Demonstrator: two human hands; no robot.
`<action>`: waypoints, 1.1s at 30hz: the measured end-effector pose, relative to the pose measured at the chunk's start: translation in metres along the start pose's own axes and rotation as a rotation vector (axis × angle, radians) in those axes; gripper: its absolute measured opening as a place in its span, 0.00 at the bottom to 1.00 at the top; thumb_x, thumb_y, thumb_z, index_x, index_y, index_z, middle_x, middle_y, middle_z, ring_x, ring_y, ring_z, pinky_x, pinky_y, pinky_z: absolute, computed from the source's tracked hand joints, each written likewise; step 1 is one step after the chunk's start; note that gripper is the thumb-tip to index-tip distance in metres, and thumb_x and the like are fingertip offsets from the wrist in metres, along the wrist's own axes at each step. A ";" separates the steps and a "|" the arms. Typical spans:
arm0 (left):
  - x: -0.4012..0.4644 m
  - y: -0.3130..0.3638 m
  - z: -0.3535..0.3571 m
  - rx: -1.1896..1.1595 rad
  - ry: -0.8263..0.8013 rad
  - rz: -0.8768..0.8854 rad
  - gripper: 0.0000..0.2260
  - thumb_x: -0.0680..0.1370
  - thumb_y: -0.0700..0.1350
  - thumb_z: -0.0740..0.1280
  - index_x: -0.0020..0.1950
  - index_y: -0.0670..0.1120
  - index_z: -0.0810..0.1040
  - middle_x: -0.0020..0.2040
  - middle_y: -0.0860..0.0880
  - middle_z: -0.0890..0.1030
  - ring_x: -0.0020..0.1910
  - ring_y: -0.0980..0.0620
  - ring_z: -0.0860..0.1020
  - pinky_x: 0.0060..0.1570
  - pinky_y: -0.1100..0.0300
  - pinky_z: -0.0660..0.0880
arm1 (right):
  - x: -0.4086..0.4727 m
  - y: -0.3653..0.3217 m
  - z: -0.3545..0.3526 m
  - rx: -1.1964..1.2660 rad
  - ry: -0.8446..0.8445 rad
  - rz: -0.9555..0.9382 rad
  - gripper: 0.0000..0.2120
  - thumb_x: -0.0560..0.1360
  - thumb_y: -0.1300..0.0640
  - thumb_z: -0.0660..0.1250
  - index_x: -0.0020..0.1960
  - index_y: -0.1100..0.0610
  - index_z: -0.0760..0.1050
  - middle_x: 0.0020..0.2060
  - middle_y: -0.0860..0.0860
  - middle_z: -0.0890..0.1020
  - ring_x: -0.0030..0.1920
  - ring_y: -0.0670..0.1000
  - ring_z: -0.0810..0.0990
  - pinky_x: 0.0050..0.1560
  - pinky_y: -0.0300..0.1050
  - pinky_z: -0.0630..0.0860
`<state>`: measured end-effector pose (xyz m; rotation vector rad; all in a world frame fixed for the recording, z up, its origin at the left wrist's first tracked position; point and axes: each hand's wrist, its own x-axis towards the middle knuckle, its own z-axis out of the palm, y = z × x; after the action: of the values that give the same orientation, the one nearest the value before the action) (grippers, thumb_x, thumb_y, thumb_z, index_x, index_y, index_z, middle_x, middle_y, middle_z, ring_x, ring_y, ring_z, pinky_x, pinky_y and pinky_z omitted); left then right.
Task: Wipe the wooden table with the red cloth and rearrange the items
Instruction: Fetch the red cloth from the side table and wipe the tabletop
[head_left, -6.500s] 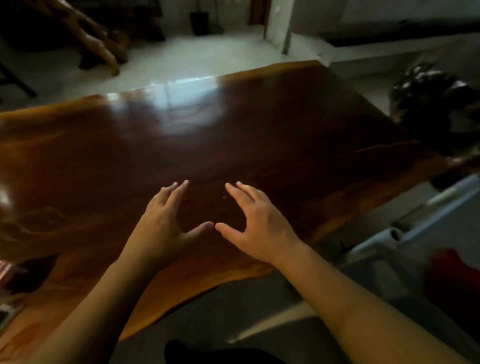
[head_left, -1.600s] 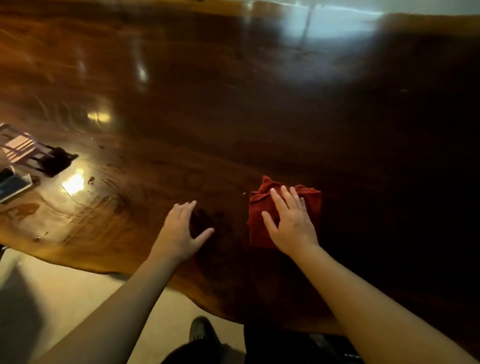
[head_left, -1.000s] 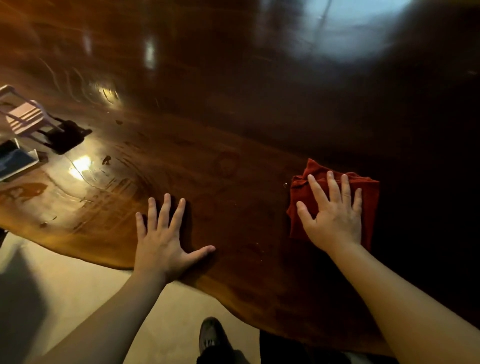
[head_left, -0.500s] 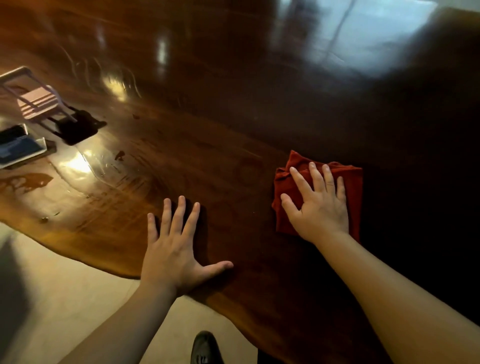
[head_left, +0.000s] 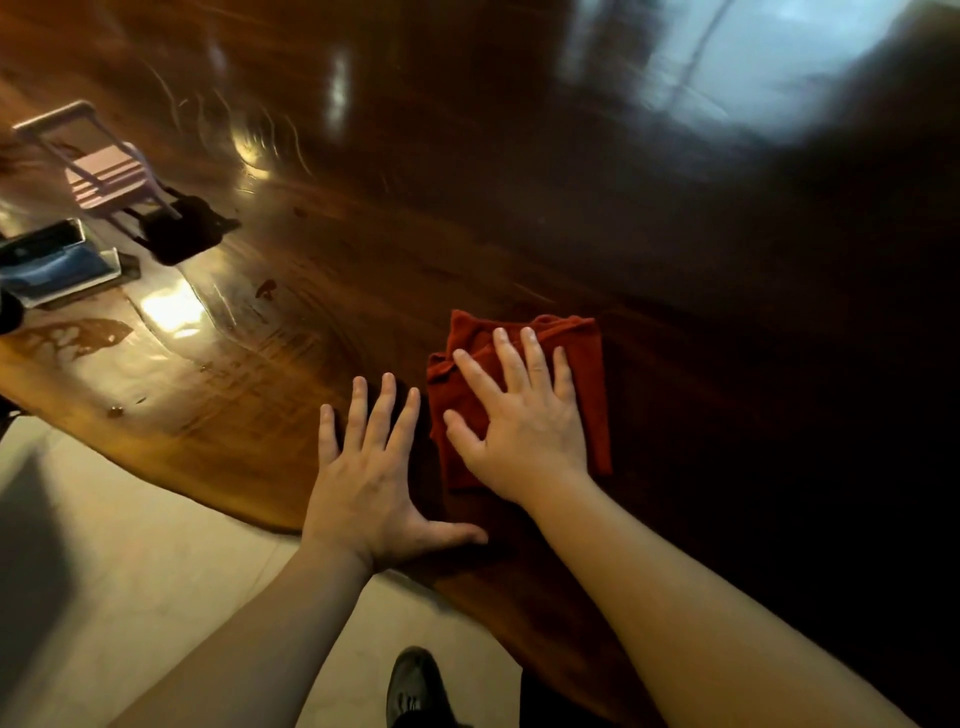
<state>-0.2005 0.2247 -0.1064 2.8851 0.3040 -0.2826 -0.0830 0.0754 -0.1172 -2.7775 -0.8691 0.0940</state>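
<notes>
At the far left edge of the frame you have two small items on the wooden table (head_left: 519, 218): one pale pink rack-like stand (head_left: 106, 169) in the upper left, tilted, with a dark shadow at its foot, and just below it one flat dark blue object (head_left: 57, 267) whose kind you cannot make out. Near them lie one bright glare patch and one wet-looking stain on the wood.

Moving toward the middle, your left hand (head_left: 371, 478) lies flat on the table near its near edge, fingers spread wide, thumb stretched out to the right, holding nothing. Below it, at the bottom of the frame, one dark shoe (head_left: 415, 686) shows on the pale floor (head_left: 104, 597).

Just right of centre sits the one red cloth (head_left: 587, 374), folded into a rough square. Your right hand (head_left: 519, 421) presses down on it, palm flat, fingers spread open over the fabric rather than gripping it. The two hands are close together, not touching.

Compared with half a second ago, the cloth and your right hand have come leftward, so they now sit just beside the left hand, where before a clear stretch of wood lay between them. The left hand keeps its flat, spread pose.
</notes>
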 end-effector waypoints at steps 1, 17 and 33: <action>0.000 0.000 0.000 0.004 -0.002 0.007 0.66 0.55 0.88 0.56 0.82 0.47 0.55 0.83 0.43 0.52 0.81 0.41 0.43 0.75 0.32 0.46 | -0.006 -0.001 0.001 0.009 -0.006 -0.018 0.33 0.76 0.30 0.51 0.78 0.39 0.56 0.80 0.54 0.59 0.80 0.59 0.48 0.76 0.65 0.45; 0.001 0.002 0.001 0.091 0.031 -0.006 0.50 0.68 0.83 0.50 0.82 0.55 0.52 0.83 0.45 0.50 0.81 0.41 0.42 0.76 0.34 0.40 | -0.144 0.041 -0.011 0.025 -0.088 0.039 0.34 0.76 0.27 0.50 0.79 0.36 0.53 0.81 0.51 0.55 0.80 0.55 0.43 0.76 0.63 0.40; -0.005 -0.001 0.000 0.082 0.063 0.011 0.53 0.64 0.85 0.45 0.83 0.56 0.49 0.83 0.45 0.47 0.81 0.40 0.41 0.75 0.34 0.38 | -0.167 0.120 -0.034 -0.049 -0.080 0.440 0.34 0.75 0.27 0.49 0.78 0.35 0.52 0.81 0.50 0.53 0.80 0.52 0.41 0.77 0.57 0.38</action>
<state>-0.2053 0.2247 -0.1057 2.9798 0.2945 -0.2068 -0.1491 -0.1226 -0.1137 -2.9787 -0.2640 0.2613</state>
